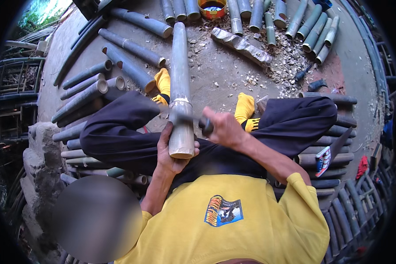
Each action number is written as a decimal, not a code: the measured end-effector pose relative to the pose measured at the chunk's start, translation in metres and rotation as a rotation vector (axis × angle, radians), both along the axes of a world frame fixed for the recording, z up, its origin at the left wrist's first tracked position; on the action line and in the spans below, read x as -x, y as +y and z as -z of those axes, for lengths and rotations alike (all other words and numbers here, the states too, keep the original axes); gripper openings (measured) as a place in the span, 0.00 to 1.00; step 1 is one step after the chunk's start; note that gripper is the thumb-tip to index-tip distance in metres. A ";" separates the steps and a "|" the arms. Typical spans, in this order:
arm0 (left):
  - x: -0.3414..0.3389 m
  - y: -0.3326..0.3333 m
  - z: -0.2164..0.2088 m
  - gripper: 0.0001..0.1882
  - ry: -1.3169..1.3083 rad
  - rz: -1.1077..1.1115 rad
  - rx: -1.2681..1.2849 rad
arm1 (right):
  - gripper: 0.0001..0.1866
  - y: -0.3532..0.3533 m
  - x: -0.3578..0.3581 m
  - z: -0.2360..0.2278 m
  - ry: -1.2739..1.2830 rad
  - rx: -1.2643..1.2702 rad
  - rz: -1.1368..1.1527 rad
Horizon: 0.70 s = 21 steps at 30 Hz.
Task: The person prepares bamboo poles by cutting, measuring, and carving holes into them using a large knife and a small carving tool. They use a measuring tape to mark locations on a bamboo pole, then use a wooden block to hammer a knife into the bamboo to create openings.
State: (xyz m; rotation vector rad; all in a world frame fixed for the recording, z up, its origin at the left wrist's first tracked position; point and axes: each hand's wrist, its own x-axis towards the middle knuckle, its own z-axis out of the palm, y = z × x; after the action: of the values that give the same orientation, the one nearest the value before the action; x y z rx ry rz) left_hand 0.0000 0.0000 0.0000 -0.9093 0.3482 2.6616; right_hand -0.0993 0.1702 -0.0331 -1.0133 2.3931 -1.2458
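A long grey-green bamboo tube (179,75) slants upward between my knees, its cut near end by my lap. My left hand (168,152) is wrapped around that end from the left and below, fingertips showing on the right side. In my closed right hand (226,127) is a dark-handled knife (205,126). Its blade, smeared by motion, lies across the tube just below the pale ring of the node. Whether the edge is cutting into the surface cannot be made out.
Cut bamboo tubes (136,47) lie around me on both sides and ahead. A rough wood block (242,46) rests among pale chips (275,75) beyond my feet. At right is a saw (324,161); a red-and-yellow bowl (212,12) stands at the far end.
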 end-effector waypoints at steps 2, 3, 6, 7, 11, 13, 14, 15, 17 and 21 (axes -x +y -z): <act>-0.006 -0.003 -0.003 0.30 -0.002 -0.039 -0.010 | 0.18 -0.005 -0.005 0.011 0.159 0.193 -0.028; 0.007 -0.003 -0.006 0.29 -0.043 -0.007 -0.017 | 0.16 -0.007 0.018 0.026 0.149 0.129 0.111; 0.015 -0.004 -0.007 0.30 -0.012 0.050 0.057 | 0.15 -0.005 0.036 0.027 -0.057 0.041 0.131; 0.002 -0.006 -0.011 0.30 -0.041 0.042 0.058 | 0.15 -0.006 0.008 0.016 -0.092 0.111 0.068; 0.013 0.002 -0.019 0.31 -0.025 0.078 0.099 | 0.15 -0.002 0.022 0.031 0.081 0.100 0.164; 0.015 0.000 -0.018 0.30 -0.043 0.095 0.130 | 0.16 -0.007 0.032 0.030 -0.050 0.024 0.168; 0.015 0.002 -0.019 0.30 -0.051 0.094 0.123 | 0.16 -0.001 0.024 0.027 -0.022 0.070 0.121; 0.011 0.000 -0.021 0.30 -0.081 0.089 0.124 | 0.17 -0.003 0.011 0.020 -0.015 0.124 0.071; 0.007 -0.002 -0.017 0.31 -0.018 0.058 0.119 | 0.15 -0.004 0.000 -0.001 0.125 0.182 -0.020; 0.016 0.010 -0.012 0.31 -0.044 0.044 0.110 | 0.13 -0.001 0.037 0.041 -0.076 0.076 0.186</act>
State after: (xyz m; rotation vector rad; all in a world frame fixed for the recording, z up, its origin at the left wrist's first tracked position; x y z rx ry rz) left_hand -0.0162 0.0100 0.0119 -0.9803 0.5030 2.5996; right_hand -0.1360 0.1689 -0.0740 -0.7617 2.4433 -1.4216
